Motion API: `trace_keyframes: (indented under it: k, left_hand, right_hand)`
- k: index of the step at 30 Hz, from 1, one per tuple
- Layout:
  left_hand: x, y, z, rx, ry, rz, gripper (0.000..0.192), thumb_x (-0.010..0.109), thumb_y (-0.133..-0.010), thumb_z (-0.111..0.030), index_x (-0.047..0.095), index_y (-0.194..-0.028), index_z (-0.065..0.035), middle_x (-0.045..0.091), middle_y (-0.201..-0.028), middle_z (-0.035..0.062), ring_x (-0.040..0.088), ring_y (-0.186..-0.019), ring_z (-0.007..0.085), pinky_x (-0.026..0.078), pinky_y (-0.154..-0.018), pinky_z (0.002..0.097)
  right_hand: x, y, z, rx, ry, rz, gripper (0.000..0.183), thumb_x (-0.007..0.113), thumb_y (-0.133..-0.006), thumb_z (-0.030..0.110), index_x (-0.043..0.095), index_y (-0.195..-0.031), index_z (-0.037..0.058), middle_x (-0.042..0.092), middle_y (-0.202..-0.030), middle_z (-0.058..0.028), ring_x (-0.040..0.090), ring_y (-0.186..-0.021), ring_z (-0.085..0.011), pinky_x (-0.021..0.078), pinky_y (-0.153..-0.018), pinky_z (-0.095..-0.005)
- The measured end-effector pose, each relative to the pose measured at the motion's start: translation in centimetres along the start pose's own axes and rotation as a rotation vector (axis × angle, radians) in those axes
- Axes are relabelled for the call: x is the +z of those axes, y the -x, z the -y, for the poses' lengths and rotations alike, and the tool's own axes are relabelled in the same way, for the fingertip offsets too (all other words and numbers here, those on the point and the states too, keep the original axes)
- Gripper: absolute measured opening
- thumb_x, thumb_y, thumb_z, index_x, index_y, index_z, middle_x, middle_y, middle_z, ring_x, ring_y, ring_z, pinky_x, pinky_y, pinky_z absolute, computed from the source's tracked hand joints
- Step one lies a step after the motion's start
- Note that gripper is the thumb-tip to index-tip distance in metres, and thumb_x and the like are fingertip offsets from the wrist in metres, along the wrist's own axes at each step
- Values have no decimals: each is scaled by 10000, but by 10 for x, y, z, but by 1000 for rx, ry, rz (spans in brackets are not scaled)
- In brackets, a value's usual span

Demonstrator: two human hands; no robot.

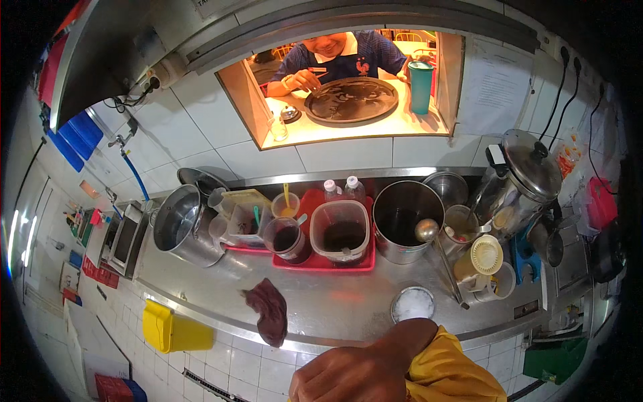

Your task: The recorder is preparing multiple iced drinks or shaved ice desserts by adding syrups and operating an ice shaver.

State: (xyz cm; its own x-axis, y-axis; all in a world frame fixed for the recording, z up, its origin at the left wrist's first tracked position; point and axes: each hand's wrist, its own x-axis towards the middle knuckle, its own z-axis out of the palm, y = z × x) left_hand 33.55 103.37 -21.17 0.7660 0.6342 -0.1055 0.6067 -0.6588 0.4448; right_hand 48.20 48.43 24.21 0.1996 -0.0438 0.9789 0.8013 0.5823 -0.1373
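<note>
My right hand [354,369], in a yellow sleeve, crosses the bottom edge with its fingers bent; whether it holds anything is hidden. My left hand is out of view. Just beyond my right wrist, a round container of white, icy-looking matter [413,305] stands on the steel counter [331,306]. A crumpled maroon cloth [273,311] lies at the counter's front edge, left of my hand. Farther back, a red tray [321,263] bears a square plastic tub of dark liquid [340,226] and a jug of dark liquid [286,240]. A metal ladle [444,261] leans at a deep steel pot [408,221].
A large steel pot [176,221] stands at the left and a lidded steel vessel [527,171] at the right. Behind the pass-through window, a person touches a round brown tray [351,100] beside a teal tumbler [420,88]. A yellow bin [176,326] is below the counter.
</note>
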Motion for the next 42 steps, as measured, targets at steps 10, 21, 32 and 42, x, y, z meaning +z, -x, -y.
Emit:
trace_keyframes:
  k: [10, 21, 32, 42]
  left_hand:
    - [5, -1, -6, -6, 8, -14, 664, 564, -917, -463, 424, -1354, 16, 449, -1371, 252, 441, -1252, 376, 355, -1048, 418]
    - [9, -4, -17, -11, 15, -31, 672, 565, -916, -465, 418, -1359, 19, 444, -1378, 254, 436, -1260, 379, 351, -1053, 419]
    - [11, -13, -32, -15, 23, -54, 680, 566, -916, -466, 412, -1363, 21, 438, -1385, 256, 431, -1267, 382, 347, -1059, 419]
    - [18, -15, -36, -27, 32, -74, 687, 567, -915, -468, 407, -1367, 24, 433, -1391, 258, 427, -1274, 385, 343, -1064, 420]
  right_hand:
    - [0, -1, 1, -6, -18, -16, 406, 497, -991, 284, 436, -1386, 209, 593, -791, -27, 554, -582, -169, 458, -530, -317]
    - [2, 1, 2, -4, -18, -32, 407, 494, -993, 273, 435, -1391, 213, 590, -783, -29, 548, -574, -169, 454, -522, -313]
    - [-2, 1, -2, -21, -21, 3, 402, 494, -993, 270, 438, -1385, 202, 611, -805, -39, 559, -584, -180, 457, -524, -324]
    - [-11, -10, 7, 14, -7, 48, 395, 498, -990, 280, 449, -1374, 200, 609, -800, -33, 562, -583, -181, 460, -525, -327]
